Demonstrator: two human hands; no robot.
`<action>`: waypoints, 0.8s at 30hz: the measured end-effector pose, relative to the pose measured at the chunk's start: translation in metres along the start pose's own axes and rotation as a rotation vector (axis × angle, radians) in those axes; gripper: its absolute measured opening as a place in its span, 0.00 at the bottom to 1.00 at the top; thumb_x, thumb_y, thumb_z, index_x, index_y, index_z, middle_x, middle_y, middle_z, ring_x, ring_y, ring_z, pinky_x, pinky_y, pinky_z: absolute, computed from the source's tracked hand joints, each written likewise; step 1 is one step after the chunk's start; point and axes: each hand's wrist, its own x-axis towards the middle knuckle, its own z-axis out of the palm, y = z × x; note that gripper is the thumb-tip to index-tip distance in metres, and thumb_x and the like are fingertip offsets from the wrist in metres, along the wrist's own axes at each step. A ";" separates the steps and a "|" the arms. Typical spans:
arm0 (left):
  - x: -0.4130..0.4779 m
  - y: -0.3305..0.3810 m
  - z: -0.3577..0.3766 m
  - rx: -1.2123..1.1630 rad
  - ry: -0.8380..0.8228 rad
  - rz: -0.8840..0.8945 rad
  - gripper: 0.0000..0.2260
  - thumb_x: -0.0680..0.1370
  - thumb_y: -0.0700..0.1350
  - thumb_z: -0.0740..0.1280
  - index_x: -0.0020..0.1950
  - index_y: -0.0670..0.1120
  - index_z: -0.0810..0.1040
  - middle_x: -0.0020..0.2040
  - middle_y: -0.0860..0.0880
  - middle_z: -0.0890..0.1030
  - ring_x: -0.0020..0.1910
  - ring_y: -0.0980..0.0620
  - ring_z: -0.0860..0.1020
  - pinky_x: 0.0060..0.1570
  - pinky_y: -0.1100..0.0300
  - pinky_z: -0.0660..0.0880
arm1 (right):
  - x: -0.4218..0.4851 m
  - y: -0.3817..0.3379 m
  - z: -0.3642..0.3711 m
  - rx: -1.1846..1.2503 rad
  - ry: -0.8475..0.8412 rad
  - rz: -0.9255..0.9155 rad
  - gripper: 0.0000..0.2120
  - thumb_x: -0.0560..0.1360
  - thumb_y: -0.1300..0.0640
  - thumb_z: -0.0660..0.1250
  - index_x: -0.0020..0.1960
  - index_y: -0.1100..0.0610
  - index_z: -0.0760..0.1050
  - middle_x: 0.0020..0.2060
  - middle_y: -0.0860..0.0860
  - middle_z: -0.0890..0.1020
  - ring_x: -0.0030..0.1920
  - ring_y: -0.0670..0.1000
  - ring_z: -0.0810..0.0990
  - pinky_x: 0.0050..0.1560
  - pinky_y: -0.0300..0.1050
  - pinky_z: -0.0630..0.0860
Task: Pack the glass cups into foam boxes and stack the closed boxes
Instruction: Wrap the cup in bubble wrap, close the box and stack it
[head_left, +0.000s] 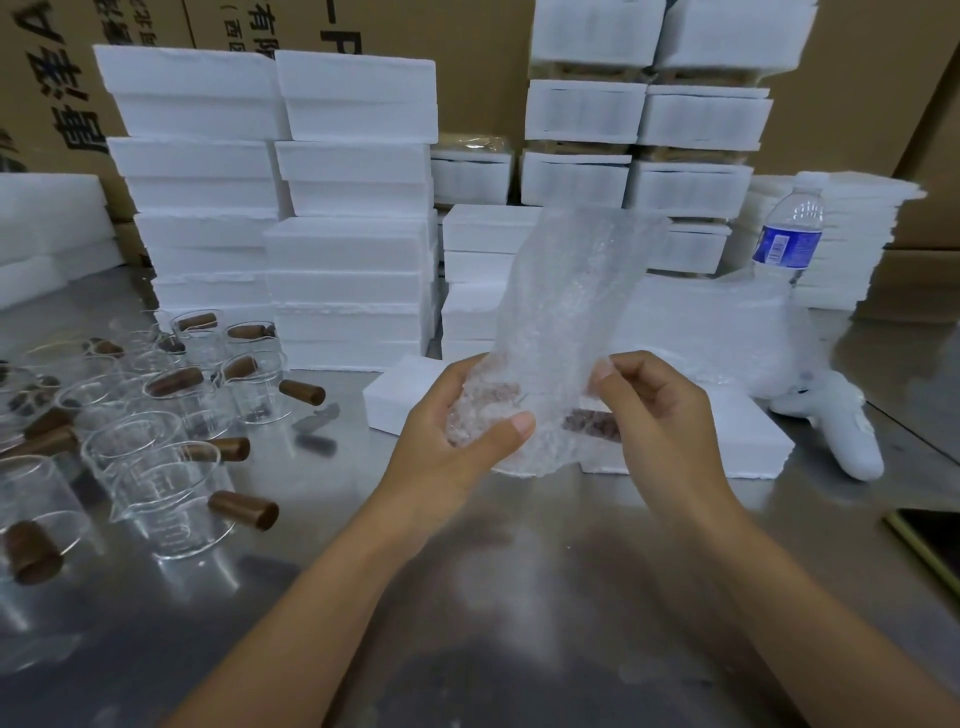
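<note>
A bubble-wrap bag (566, 291) stands up between my hands, and a glass cup with a brown wooden handle (592, 425) shows dimly through its lower part. My left hand (457, 421) cups the bag's bottom with the thumb across the front. My right hand (654, 405) pinches the bag's right edge. Behind the bag lies a low foam box (743, 436) on the steel table (519, 597). Several bare glass cups with wooden handles (171, 499) stand at the left. Closed foam boxes (348, 244) are stacked at the back.
A water bottle (789, 234) stands at the back right beside a pile of foam lids (852, 234). A white handheld device (841, 431) lies right of the foam box. A phone (930, 545) sits at the right edge. Cardboard cartons (883, 78) form the backdrop.
</note>
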 end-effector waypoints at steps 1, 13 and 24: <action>-0.001 0.001 0.001 0.011 -0.014 0.005 0.17 0.69 0.51 0.72 0.54 0.67 0.76 0.53 0.61 0.81 0.53 0.60 0.80 0.47 0.64 0.78 | 0.000 -0.001 0.000 0.012 0.003 -0.004 0.08 0.75 0.50 0.66 0.40 0.53 0.78 0.41 0.52 0.82 0.48 0.57 0.80 0.53 0.60 0.77; -0.002 0.003 0.001 0.090 -0.076 -0.006 0.16 0.66 0.57 0.73 0.48 0.51 0.75 0.49 0.52 0.82 0.51 0.49 0.81 0.57 0.52 0.76 | -0.006 -0.012 -0.002 -0.094 -0.200 -0.225 0.10 0.75 0.54 0.61 0.39 0.45 0.77 0.38 0.40 0.79 0.43 0.39 0.77 0.40 0.29 0.73; -0.007 0.008 0.009 0.261 -0.088 0.227 0.29 0.67 0.44 0.75 0.61 0.63 0.68 0.56 0.64 0.76 0.56 0.60 0.76 0.51 0.65 0.76 | -0.002 -0.011 -0.002 -0.210 -0.273 0.014 0.08 0.66 0.48 0.64 0.30 0.49 0.77 0.46 0.42 0.76 0.48 0.41 0.74 0.50 0.37 0.68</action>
